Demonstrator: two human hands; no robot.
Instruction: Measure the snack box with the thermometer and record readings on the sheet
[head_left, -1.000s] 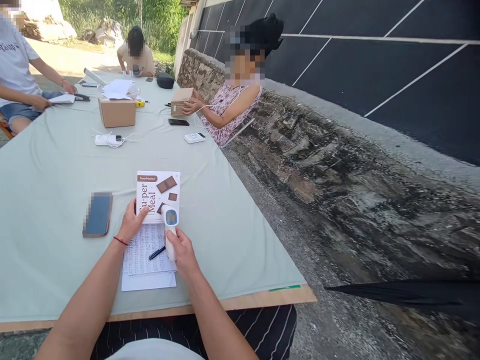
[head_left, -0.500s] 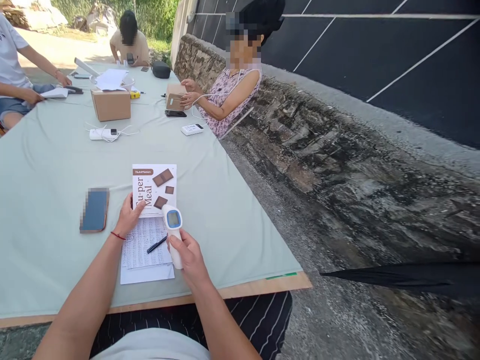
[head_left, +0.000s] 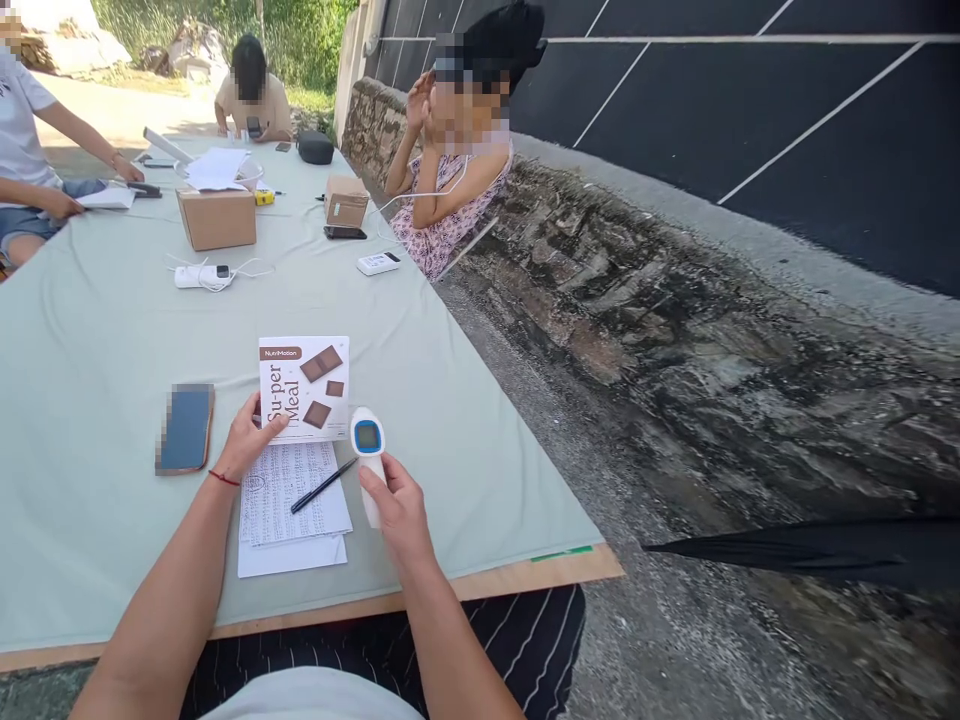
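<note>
My left hand (head_left: 253, 438) grips the lower left edge of a white box (head_left: 321, 405) printed with brown chocolate pieces and "Su-per Meal". Its thumb lies across the front. My right hand (head_left: 397, 500) is wrapped round the handle of a white infrared thermometer (head_left: 368, 436), whose blue-rimmed screen faces me, just right of the box. Below the box lie sheets of paper (head_left: 292, 495) covered in rows of writing. A black pen (head_left: 322, 486) rests on them, its upper end close to the thermometer. Left of my left hand is a phone (head_left: 186, 428) with a dark blue screen.
Farther up the cloth-covered table (head_left: 480, 490) are a cardboard box (head_left: 217, 218), a white device with a cable (head_left: 201, 276), a smaller carton (head_left: 346, 202), a black phone (head_left: 345, 232) and a white gadget (head_left: 378, 263). People sit at the left, far end and right.
My right hand has moved the thermometer rightward, away from the box's corner. The person at the right has let go of the small carton and raised both hands to the head.
</note>
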